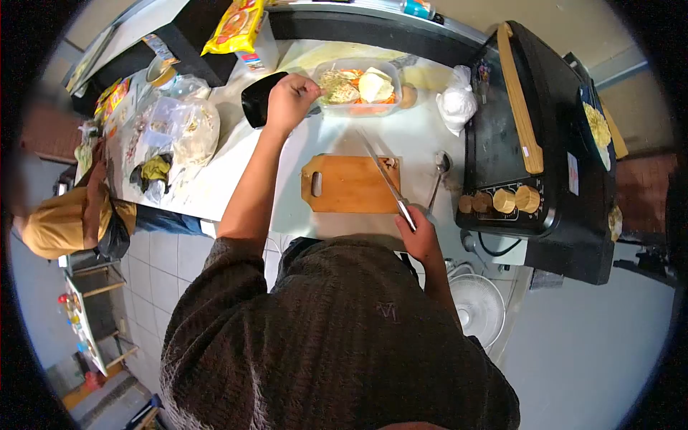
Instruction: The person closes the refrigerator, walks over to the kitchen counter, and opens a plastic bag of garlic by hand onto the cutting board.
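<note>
My left hand [290, 102] is closed, fingertips pinched together at the left edge of a clear plastic container [358, 109]; whatever they hold is too small to name. Shredded vegetables [340, 87], orange pieces and a pale chunk [375, 85] fill the container. A black container [256, 102] stands beside my left hand, partly hidden by it. My right hand [418, 233] is wrapped round the handle of a knife [387, 179], whose blade points up and left across the right part of a wooden cutting board [347, 185].
A spoon [442, 163] lies right of the board, near a white plastic bag [457, 102]. Farther right stands a black oven [502, 136] with a wooden handle. Bags [179, 129] cover the left counter. Another person [64, 222] is at far left. A strainer [479, 308] sits lower right.
</note>
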`<action>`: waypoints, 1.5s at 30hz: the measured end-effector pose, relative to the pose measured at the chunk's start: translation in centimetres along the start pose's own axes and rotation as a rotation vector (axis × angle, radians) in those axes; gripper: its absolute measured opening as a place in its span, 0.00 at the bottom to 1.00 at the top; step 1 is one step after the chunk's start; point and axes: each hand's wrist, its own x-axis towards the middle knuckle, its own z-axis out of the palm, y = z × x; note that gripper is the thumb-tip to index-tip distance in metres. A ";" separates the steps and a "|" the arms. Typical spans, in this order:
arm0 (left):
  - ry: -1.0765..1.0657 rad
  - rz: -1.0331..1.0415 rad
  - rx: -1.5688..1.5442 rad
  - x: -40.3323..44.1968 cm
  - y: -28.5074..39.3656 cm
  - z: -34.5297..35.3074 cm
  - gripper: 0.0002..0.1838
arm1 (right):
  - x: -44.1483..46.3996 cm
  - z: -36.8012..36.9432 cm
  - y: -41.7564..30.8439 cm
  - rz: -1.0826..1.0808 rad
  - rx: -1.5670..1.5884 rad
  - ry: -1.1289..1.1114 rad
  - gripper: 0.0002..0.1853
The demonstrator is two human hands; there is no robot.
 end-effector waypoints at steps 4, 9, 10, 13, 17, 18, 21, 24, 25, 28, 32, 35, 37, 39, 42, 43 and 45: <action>0.097 0.070 -0.014 -3.5 -0.6 -1.4 0.08 | 0.6 0.4 -1.0 -0.025 -0.115 -0.001 0.20; 0.118 -0.162 -0.112 -7.9 -0.2 -4.1 0.11 | 1.4 0.9 -1.7 -0.086 -0.169 -0.067 0.24; 0.129 -0.225 -0.128 -8.7 -0.1 -4.6 0.14 | 1.5 1.1 -1.6 -0.095 -0.168 -0.078 0.24; 0.149 -0.325 -0.145 -10.7 0.5 -6.2 0.20 | 2.0 1.7 -1.1 -0.193 -0.185 -0.043 0.24; 0.226 -0.389 -0.154 -13.7 0.6 -8.2 0.19 | 2.0 2.2 0.4 -0.396 -0.321 0.053 0.26; 0.243 -0.393 -0.099 -14.4 1.1 -8.6 0.18 | 1.9 2.3 0.5 -0.462 -0.384 0.078 0.27; 0.283 -0.402 -0.052 -16.3 0.5 -9.3 0.13 | 1.5 2.6 0.1 -0.422 -0.331 0.123 0.28; 0.372 -0.377 0.003 -17.2 -1.2 -10.7 0.12 | 0.9 2.2 -2.3 -0.224 -0.460 0.138 0.30; 0.382 -0.421 -0.071 -17.3 -2.0 -11.3 0.14 | 1.1 2.4 -2.4 -0.217 -0.460 0.142 0.30; 0.480 -0.375 -0.195 -16.9 -4.3 -13.3 0.17 | 2.2 2.6 -2.5 -0.277 -0.549 0.261 0.31; 0.656 -0.363 -0.218 -15.2 -10.1 -16.7 0.14 | 3.1 4.4 -3.1 -0.282 -0.589 0.345 0.33; 0.777 -0.332 -0.331 -12.8 -15.7 -20.2 0.15 | 3.2 6.6 -5.7 -0.172 -0.653 0.423 0.33; 0.814 -0.385 -0.259 -11.5 -18.4 -23.7 0.16 | 3.6 8.6 -6.6 -0.124 -0.651 0.507 0.32; 0.856 -0.407 -0.229 -10.2 -23.2 -27.0 0.16 | 4.0 11.2 -7.4 -0.105 -0.615 0.548 0.32; 0.868 -0.617 -0.323 -8.3 -30.3 -31.3 0.17 | 4.5 14.5 -9.2 -0.181 -0.638 0.609 0.31; 0.821 -0.729 -0.330 -7.8 -32.2 -32.6 0.18 | 4.2 15.5 -10.4 -0.130 -0.621 0.600 0.31; 0.802 -0.865 -0.433 -6.8 -37.5 -34.2 0.17 | 3.1 17.1 -12.2 -0.046 -0.607 0.592 0.30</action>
